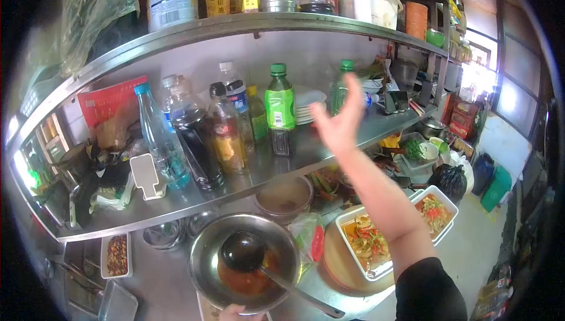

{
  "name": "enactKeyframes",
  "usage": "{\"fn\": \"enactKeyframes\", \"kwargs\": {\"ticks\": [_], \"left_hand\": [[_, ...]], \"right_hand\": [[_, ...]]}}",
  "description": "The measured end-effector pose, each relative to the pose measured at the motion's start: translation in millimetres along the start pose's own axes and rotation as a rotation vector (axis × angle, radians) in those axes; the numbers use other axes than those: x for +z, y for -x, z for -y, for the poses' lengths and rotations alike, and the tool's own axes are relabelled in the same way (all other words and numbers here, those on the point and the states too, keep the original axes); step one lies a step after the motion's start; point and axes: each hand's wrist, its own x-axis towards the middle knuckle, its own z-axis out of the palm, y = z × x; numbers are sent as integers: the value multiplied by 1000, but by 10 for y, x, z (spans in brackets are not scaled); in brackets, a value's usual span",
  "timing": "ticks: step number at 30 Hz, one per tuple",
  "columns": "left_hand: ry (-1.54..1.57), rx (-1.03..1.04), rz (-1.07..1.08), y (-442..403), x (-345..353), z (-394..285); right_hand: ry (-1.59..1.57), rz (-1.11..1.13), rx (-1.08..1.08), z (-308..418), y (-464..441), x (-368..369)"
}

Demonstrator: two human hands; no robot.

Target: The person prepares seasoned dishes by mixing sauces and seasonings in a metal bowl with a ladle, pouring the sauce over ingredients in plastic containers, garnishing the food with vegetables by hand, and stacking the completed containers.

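Note:
My right hand point(340, 122) is raised at the edge of the metal shelf, slightly blurred, thumb and fingers apart with nothing held. Behind it stands a green-capped bottle point(339, 94), partly covered by the fingers. To its left is another green-capped bottle point(280, 109) with a green label and dark liquid. Below, a wide metal bowl point(203, 262) holds reddish-brown sauce, and a ladle point(306, 297) rests in it with its handle over the rim. At the bowl's near rim my left hand point(235, 313) grips the edge; most of it is out of frame.
Several sauce bottles point(226, 135) and stacked plates point(309, 100) line the shelf. White trays of sliced food point(365, 238) sit on a round wooden board point(332, 262) under my right forearm. A plastic bag point(306, 238) and a smaller pot point(285, 197) adjoin the bowl.

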Motion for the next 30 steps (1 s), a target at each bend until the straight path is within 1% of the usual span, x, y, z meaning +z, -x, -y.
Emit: {"fn": "enactKeyframes", "kwargs": {"ticks": [1,3,4,6,7,8,9,11,12,13,14,16,17,19,21,25,28,30], "left_hand": [[-7,15,-9,0,15,7],[-28,42,-35,51,59,22],[-20,26,-42,58,9,25],[3,-12,-46,-64,-134,31],[9,-38,-5,-116,-197,26],[26,-58,37,-182,-277,29],[54,-77,70,-251,-409,57],[91,-144,53,-48,-100,81],[159,-162,100,-96,-259,129],[61,-86,68,-30,-159,188],[44,-125,-14,-42,-250,224],[50,-119,-20,-28,-336,306],[56,-113,15,45,-318,339],[41,-84,109,167,-223,328],[46,-97,85,231,-298,357],[36,-96,58,302,-398,368],[44,-94,72,364,-374,352],[66,-112,68,414,-361,311]], "right_hand": [[115,-103,13,-87,-95,-115],[246,-18,367,-407,-124,-149],[-114,171,587,-686,-77,-173],[-230,484,691,-632,-122,-435],[-292,650,734,-491,-175,-527],[-150,624,579,-300,-215,-615],[17,669,334,-103,-238,-709],[314,754,-166,282,-164,-906],[343,822,-379,509,-114,-1004],[361,884,-595,743,-49,-1100],[370,941,-807,894,77,-1159],[368,959,-977,1042,367,-1228],[369,954,-1057,1101,497,-1274],[390,944,-1141,1169,684,-1333],[410,946,-1232,1239,809,-1392],[404,1055,-1288,1379,897,-1483],[351,1052,-1279,1451,924,-1525],[396,1118,-1283,1475,873,-1554]]}}
